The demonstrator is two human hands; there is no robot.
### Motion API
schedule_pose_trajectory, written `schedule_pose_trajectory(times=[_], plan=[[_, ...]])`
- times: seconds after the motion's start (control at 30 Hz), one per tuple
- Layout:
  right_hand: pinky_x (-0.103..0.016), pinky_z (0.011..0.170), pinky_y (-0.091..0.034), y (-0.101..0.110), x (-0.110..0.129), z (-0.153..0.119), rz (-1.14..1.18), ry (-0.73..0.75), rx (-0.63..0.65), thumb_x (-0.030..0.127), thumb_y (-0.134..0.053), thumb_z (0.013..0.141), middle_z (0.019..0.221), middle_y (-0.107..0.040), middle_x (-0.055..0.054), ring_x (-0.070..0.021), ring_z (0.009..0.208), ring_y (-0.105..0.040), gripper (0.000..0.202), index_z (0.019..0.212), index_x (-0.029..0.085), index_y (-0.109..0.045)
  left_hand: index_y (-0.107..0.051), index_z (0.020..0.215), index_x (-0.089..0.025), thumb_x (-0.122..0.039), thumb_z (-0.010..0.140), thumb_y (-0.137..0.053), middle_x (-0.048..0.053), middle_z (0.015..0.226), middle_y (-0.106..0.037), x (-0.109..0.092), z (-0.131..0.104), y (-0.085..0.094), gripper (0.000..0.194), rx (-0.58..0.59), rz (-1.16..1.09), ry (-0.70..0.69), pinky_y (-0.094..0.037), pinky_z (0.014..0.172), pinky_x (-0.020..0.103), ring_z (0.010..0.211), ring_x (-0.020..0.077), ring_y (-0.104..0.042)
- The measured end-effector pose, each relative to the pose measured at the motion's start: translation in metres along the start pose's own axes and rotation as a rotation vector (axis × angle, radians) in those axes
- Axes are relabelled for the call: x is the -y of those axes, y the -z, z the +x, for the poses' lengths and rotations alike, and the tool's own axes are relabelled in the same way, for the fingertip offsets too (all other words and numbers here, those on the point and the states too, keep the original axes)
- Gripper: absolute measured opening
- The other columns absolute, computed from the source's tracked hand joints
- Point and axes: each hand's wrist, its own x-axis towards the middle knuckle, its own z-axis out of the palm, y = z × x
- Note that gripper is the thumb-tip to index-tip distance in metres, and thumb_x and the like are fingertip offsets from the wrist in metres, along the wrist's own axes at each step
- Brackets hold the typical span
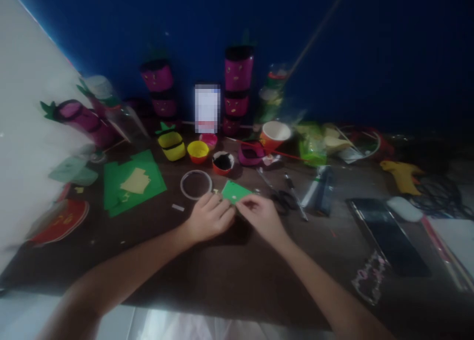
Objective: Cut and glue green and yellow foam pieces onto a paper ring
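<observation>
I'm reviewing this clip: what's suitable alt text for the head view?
A person's left hand and right hand are close together at the near edge of a small green piece on a dark table. Green sheets topped with pale yellow scraps lie to the left; scissors and a dark phone lie to the right.

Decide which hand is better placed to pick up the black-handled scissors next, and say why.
Probably the right hand: it is beside the black-handled scissors, while the left hand is farther off. Both are at the flat green sheet.
</observation>
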Motion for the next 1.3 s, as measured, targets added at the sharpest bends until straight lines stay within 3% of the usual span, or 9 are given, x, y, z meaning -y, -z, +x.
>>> schedule_pose_trajectory(times=[0.23, 0.6, 0.73, 0.9, 1.03, 1.3], plan=[[-0.026, 0.058, -0.05, 0.0, 0.003, -0.001, 0.057, -0.06, -0.001, 0.026, -0.064, 0.068, 0.061, -0.065, -0.002, -0.0145, 0.058, -0.059, 0.012, 0.064, 0.015, -0.063, -0.058, 0.077, -0.02, -0.021, 0.083, -0.054, 0.002, 0.08, -0.067, -0.004, -0.002, 0.002, 0.007, -0.002, 0.063, 0.002, -0.033, 0.071, 0.033, 0.075, 0.0163, -0.057], [-0.03, 0.069, -0.053, -0.001, 0.003, -0.001, 0.094, -0.146, -0.021, 0.033, -0.066, 0.067, 0.074, -0.071, -0.007, -0.0183, 0.07, -0.065, 0.02, 0.072, 0.014, -0.067, -0.061, 0.079, -0.02, -0.024, 0.079, -0.058, 0.001, 0.08, -0.067, -0.005, -0.001, 0.001, 0.005, -0.032, 0.117, 0.038, -0.034, 0.074, 0.032, 0.08, 0.0163, -0.057], [-0.03, 0.068, -0.053, -0.001, 0.003, -0.001, 0.087, -0.154, -0.03, 0.035, -0.066, 0.067, 0.075, -0.071, -0.007, -0.0183, 0.069, -0.065, 0.022, 0.073, 0.014, -0.067, -0.062, 0.081, -0.019, -0.024, 0.079, -0.055, 0.003, 0.079, -0.066, -0.004, 0.0, -0.001, 0.009, 0.023, -0.002, 0.154, -0.035, 0.074, 0.034, 0.081, 0.0183, -0.056], [-0.029, 0.066, -0.052, -0.001, 0.004, -0.002, 0.11, -0.142, -0.021, 0.035, -0.065, 0.068, 0.075, -0.07, -0.006, -0.0173, 0.069, -0.064, 0.021, 0.074, 0.015, -0.066, -0.06, 0.084, -0.017, -0.028, 0.081, -0.052, 0.005, 0.083, -0.065, 0.002, 0.004, 0.0, 0.014, 0.135, -0.309, 0.341, -0.035, 0.072, 0.036, 0.082, 0.0198, -0.052], [-0.029, 0.067, -0.052, -0.002, 0.005, -0.002, 0.137, -0.135, -0.023, 0.035, -0.066, 0.068, 0.075, -0.07, -0.006, -0.0172, 0.07, -0.064, 0.021, 0.074, 0.015, -0.066, -0.058, 0.086, -0.017, -0.024, 0.083, -0.05, 0.005, 0.083, -0.064, 0.006, 0.005, 0.001, 0.012, 0.134, -0.486, 0.376, -0.037, 0.074, 0.034, 0.083, 0.0189, -0.05], [-0.03, 0.069, -0.051, -0.004, 0.005, -0.002, 0.123, -0.13, -0.005, 0.036, -0.065, 0.069, 0.075, -0.069, -0.005, -0.0172, 0.071, -0.063, 0.021, 0.074, 0.015, -0.065, -0.057, 0.082, -0.017, -0.022, 0.083, -0.05, 0.004, 0.08, -0.063, 0.006, 0.004, -0.002, 0.009, 0.116, -0.534, 0.388, -0.037, 0.076, 0.034, 0.083, 0.0186, -0.05]])
